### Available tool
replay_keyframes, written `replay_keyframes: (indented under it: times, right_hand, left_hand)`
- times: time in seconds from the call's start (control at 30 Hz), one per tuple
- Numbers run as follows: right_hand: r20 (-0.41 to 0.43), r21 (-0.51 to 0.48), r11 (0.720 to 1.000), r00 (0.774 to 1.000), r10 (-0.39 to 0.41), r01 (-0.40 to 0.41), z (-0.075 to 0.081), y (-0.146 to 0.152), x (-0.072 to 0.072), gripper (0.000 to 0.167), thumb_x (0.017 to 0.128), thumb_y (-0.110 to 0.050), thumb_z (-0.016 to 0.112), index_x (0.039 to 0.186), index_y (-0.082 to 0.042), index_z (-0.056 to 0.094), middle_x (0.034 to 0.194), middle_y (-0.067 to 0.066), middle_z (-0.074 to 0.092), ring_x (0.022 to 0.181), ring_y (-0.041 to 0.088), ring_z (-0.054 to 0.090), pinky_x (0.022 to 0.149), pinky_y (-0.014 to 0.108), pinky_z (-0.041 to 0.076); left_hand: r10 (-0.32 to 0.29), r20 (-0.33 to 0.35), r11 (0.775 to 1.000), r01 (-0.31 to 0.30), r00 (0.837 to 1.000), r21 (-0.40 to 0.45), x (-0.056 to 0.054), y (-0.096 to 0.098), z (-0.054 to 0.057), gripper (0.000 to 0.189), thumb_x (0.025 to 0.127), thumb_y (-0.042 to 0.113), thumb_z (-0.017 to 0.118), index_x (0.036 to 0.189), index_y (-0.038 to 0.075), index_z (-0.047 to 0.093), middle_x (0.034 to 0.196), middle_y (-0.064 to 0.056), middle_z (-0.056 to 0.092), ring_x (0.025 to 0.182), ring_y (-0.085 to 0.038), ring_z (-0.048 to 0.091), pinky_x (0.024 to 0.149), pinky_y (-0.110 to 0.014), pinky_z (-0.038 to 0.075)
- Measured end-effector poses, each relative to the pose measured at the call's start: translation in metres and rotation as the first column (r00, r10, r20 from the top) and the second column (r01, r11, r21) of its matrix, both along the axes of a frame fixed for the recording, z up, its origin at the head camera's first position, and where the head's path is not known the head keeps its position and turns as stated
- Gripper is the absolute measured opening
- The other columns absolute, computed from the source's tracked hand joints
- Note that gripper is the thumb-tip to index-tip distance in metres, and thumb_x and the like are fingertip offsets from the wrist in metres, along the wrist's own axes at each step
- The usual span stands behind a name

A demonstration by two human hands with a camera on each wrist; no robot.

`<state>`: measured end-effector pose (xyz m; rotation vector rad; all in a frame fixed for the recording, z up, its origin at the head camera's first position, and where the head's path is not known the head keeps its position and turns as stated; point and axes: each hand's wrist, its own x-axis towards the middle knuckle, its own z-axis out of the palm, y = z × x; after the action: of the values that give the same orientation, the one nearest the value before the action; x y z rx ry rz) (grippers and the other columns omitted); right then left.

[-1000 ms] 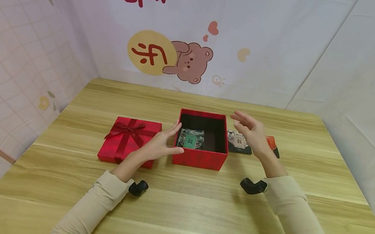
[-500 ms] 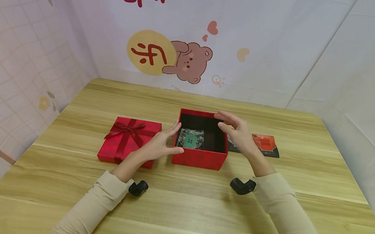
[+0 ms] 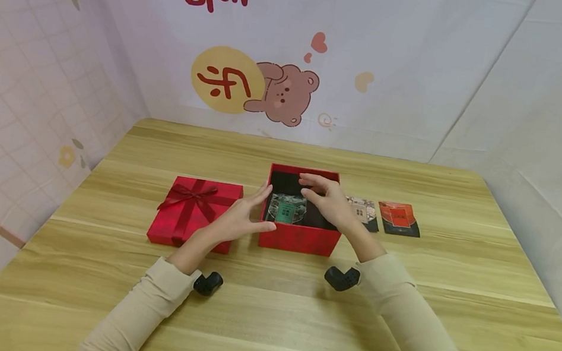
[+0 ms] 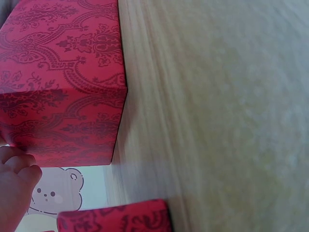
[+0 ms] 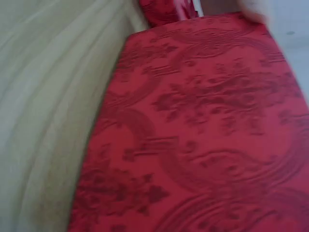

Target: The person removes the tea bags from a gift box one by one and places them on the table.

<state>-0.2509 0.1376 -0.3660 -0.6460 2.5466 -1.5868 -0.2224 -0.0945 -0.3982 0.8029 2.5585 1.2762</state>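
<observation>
A red patterned box (image 3: 299,239) stands uncovered on the table, its inside dark. In its left part lies a green printed packet (image 3: 287,209). My left hand (image 3: 238,217) rests against the box's left side, thumb at the front corner and fingers spread along the wall. Over the box's right half hangs my right hand (image 3: 333,202), fingers loosely bent and holding nothing visible. Its wrist view is filled by the box's front wall (image 5: 207,111). Right of the box lie a pale packet (image 3: 362,213), partly covered by the right hand and wrist, and a red-and-black packet (image 3: 399,218).
Left of the box lies a red lid (image 3: 186,228) with a dark red ribbon bow (image 3: 194,193), partly behind the left hand. The wooden table (image 3: 259,328) ends at a white backdrop (image 3: 397,114) printed with a bear (image 3: 288,94).
My right hand has moved left from above the packets to over the box, uncovering the red-and-black packet. My left hand and the box have stayed put.
</observation>
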Motion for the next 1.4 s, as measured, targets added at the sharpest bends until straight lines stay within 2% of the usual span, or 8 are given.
replay_keyframes:
  times: [0.33, 0.63, 0.77, 0.97, 1.13, 1.4]
  right_hand:
    - [0.038, 0.031, 0.999, 0.999, -0.012, 0.011, -0.004, 0.000, 0.001, 0.040, 0.094, -0.011, 0.051, 0.132, -0.002, 0.047, 0.127, 0.021, 0.051, 0.107, 0.031, 0.052, 0.091, 0.046, 0.043]
    - [-0.038, 0.193, 0.981, 0.999, 0.013, -0.005, -0.005, -0.003, 0.000, 0.037, 0.092, -0.009, 0.054, 0.127, 0.000, 0.051, 0.121, 0.019, 0.057, 0.098, 0.028, 0.058, 0.080, 0.040, 0.049]
    - [-0.005, 0.303, 0.952, 0.999, 0.034, -0.031, -0.004, -0.007, -0.001, 0.037, 0.093, -0.006, 0.050, 0.129, 0.003, 0.049, 0.121, 0.022, 0.056, 0.103, 0.031, 0.057, 0.083, 0.041, 0.048]
    - [0.119, 0.472, 0.879, 0.993, 0.009, -0.064, -0.004, -0.014, -0.004, 0.044, 0.092, -0.001, 0.040, 0.135, 0.001, 0.040, 0.125, 0.021, 0.052, 0.109, 0.031, 0.053, 0.080, 0.038, 0.044]
    - [0.172, 0.530, 0.844, 0.985, -0.009, -0.085, -0.004, -0.016, -0.006, 0.044, 0.093, -0.001, 0.038, 0.137, 0.002, 0.036, 0.126, 0.022, 0.051, 0.115, 0.033, 0.049, 0.092, 0.044, 0.042]
    - [0.210, 0.619, 0.776, 0.978, -0.014, -0.121, -0.004, -0.019, -0.007, 0.046, 0.093, -0.004, 0.038, 0.137, 0.005, 0.034, 0.130, 0.024, 0.047, 0.118, 0.033, 0.047, 0.095, 0.043, 0.040]
  left_hand:
    - [-0.002, -0.010, 1.000, 0.002, 1.000, 0.004, 0.000, 0.000, 0.000, 0.087, 0.083, 0.035, 0.066, 0.147, 0.010, 0.013, 0.153, -0.007, 0.004, 0.137, -0.029, 0.020, 0.106, -0.048, 0.025]
    - [0.008, -0.019, 1.000, -0.008, 1.000, -0.001, 0.000, 0.001, 0.001, 0.086, 0.083, 0.031, 0.067, 0.147, 0.009, 0.014, 0.153, -0.007, 0.006, 0.136, -0.028, 0.022, 0.106, -0.047, 0.025]
    - [0.008, -0.023, 1.000, -0.008, 1.000, 0.000, 0.000, 0.001, 0.001, 0.086, 0.083, 0.031, 0.067, 0.146, 0.006, 0.014, 0.153, -0.009, 0.006, 0.136, -0.030, 0.022, 0.105, -0.048, 0.025]
    - [0.005, -0.020, 1.000, -0.005, 1.000, 0.002, 0.000, 0.002, 0.000, 0.086, 0.083, 0.031, 0.067, 0.146, 0.005, 0.015, 0.153, -0.009, 0.005, 0.136, -0.031, 0.021, 0.105, -0.049, 0.026]
    - [0.006, -0.023, 1.000, -0.006, 1.000, -0.002, 0.000, 0.002, 0.001, 0.087, 0.082, 0.033, 0.067, 0.146, 0.006, 0.015, 0.153, -0.009, 0.006, 0.136, -0.031, 0.021, 0.104, -0.050, 0.027]
    - [0.005, -0.024, 1.000, -0.005, 1.000, -0.006, 0.001, 0.001, 0.000, 0.087, 0.082, 0.033, 0.067, 0.146, 0.006, 0.015, 0.153, -0.009, 0.006, 0.136, -0.032, 0.020, 0.104, -0.050, 0.026]
